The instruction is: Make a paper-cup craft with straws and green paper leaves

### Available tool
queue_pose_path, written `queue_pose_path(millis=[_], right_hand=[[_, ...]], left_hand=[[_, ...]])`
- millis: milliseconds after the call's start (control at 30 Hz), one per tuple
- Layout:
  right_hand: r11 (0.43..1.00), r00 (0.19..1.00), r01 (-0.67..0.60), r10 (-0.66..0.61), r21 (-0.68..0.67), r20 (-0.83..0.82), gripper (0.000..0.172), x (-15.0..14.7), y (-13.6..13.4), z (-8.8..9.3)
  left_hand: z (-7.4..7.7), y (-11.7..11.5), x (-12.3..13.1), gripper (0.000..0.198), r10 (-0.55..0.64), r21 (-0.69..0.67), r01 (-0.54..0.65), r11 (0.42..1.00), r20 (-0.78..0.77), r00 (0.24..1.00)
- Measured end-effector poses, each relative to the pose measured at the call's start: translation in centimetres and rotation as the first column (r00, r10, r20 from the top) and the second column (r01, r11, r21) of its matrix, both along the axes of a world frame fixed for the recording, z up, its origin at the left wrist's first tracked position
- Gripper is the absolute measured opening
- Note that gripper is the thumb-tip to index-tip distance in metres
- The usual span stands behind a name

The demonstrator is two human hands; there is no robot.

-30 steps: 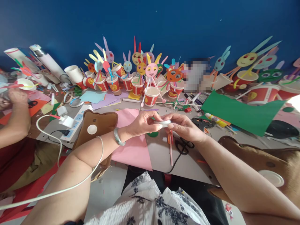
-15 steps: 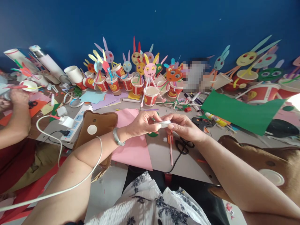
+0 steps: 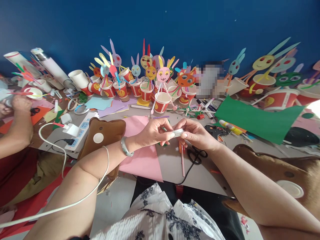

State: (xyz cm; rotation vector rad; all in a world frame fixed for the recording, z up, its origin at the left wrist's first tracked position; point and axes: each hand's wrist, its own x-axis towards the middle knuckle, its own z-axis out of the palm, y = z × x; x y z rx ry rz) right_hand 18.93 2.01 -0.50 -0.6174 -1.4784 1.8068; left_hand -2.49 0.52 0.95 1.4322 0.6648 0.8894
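Note:
My left hand [image 3: 153, 132] and my right hand [image 3: 196, 134] meet above the table's near edge, both pinched on a small white roll of tape [image 3: 177, 133] held between the fingertips. A bangle sits on my left wrist. Under the hands lie a pink paper sheet [image 3: 141, 156], a green paper disc, black scissors [image 3: 197, 155] and a pink straw [image 3: 182, 162].
Several red-and-white paper cups with rabbit faces [image 3: 162, 96] stand at the back by the blue wall. A green sheet [image 3: 257, 121] lies right, a power strip [image 3: 81, 129] and a brown pouch [image 3: 102, 136] left. Another person's arm [image 3: 15, 130] works far left.
The hands have turned the tape roll slightly and tilted it; my right fingers shifted a little over it. Everything else stays put.

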Motion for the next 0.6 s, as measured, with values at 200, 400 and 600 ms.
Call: queue_pose_path(millis=[200, 400, 600], right_hand=[[0.999, 0.999, -0.033, 0.034, -0.035, 0.034, 0.04, -0.1, -0.07, 0.3], [0.997, 0.992, -0.075, 0.078, -0.03, 0.099, 0.036, -0.07, 0.02, 0.44], [0.996, 0.989, -0.079, 0.084, -0.039, 0.123, 0.037, 0.05, 0.0, 0.27]], left_hand=[[0.43, 0.09, -0.25, 0.03, -0.054, -0.031, 0.051, 0.998, -0.075, 0.996], [0.63, 0.44, -0.8, 0.028, -0.159, -0.095, 0.146, 0.985, -0.142, 0.977], [0.85, 0.27, -0.42, 0.03, -0.168, -0.17, 0.146, 0.975, -0.127, 0.978]])
